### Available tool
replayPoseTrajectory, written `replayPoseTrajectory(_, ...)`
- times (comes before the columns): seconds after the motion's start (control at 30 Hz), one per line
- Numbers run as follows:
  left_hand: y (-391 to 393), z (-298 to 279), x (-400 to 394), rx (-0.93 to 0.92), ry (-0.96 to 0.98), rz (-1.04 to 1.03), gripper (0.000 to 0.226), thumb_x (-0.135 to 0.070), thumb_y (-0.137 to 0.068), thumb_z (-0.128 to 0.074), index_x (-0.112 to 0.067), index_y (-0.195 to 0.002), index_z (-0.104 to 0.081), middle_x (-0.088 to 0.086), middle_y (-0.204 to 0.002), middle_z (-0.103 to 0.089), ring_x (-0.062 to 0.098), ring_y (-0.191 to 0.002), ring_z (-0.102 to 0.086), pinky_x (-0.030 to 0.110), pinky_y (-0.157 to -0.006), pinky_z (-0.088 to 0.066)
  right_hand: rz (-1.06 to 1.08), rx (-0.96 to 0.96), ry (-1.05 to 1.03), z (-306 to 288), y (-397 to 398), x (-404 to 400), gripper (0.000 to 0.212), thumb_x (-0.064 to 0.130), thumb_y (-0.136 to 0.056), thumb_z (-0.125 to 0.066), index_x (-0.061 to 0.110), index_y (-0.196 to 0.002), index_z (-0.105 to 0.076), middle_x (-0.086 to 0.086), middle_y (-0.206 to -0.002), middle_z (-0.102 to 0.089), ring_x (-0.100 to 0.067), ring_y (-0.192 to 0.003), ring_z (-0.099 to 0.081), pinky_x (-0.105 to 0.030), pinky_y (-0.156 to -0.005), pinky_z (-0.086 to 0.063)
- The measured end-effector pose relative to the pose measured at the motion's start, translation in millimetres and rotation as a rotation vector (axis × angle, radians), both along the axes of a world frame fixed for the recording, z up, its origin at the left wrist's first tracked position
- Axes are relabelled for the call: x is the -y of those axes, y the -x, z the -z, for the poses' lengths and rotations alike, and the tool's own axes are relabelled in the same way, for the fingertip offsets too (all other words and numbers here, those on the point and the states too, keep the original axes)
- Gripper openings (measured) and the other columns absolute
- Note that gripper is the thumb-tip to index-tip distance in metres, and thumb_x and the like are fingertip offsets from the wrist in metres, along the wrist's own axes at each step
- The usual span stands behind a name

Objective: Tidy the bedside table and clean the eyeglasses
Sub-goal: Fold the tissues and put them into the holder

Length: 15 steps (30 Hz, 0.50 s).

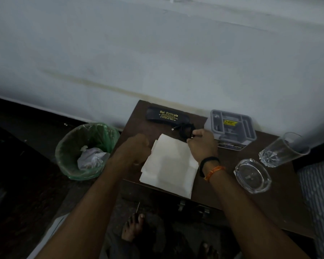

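On the dark wooden bedside table [223, 163] lies a stack of white tissue paper [168, 165]. A black eyeglass case [166, 117] with gold lettering sits at the table's far edge. My right hand [202, 144] pinches a coiled black cable [185, 129] just beyond the tissue; its plug end sticks out to the left. My left hand [137, 146] hovers at the tissue's left edge with its fingers curled; nothing shows in it. No eyeglasses are visible.
A grey plastic organiser box [232, 128] stands at the back right. A glass ashtray [252, 175] and a clear drinking glass [282, 149] occupy the right side. A bin with a green liner [86, 150] holding crumpled paper stands on the floor to the left. My bare feet [133, 227] are below.
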<state>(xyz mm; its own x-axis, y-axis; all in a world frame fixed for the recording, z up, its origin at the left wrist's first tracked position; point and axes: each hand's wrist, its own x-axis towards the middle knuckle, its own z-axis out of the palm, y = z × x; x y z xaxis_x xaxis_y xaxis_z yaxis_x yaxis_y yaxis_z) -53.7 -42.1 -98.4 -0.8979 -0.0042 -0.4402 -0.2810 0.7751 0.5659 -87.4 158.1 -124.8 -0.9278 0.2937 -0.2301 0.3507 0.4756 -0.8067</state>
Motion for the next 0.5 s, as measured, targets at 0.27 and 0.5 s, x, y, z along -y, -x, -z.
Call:
replayPoseTrajectory(0.27,8,14,-7,0.158,-0.133,-0.119,0.02,-0.004,-0.089,-0.056,0.009,-0.103,-0.06,0.028,-0.1,-0.068,0.046,-0.091,-0.068,0.056,-0.079,-0.058,-0.496,0.14,-0.557,0,-29,-22,0.08,0.047,-0.071,-0.08,0.014,-0.137,-0.047,-0.011,-0.131,-0.05,-0.031,-0.122,-0.049,-0.038,-0.098,-0.046)
replayPoseTrajectory(0.5,5,15,-11,0.035,-0.061,-0.07,0.023,-0.016,-0.078,-0.073,0.004,-0.089,-0.07,0.017,-0.09,-0.071,0.029,-0.084,-0.069,0.041,-0.08,-0.059,-0.503,0.167,-0.663,10,-27,-29,0.099,0.065,-0.055,-0.081,0.018,-0.135,-0.046,-0.012,-0.136,-0.044,-0.035,-0.128,-0.04,-0.047,-0.103,-0.042)
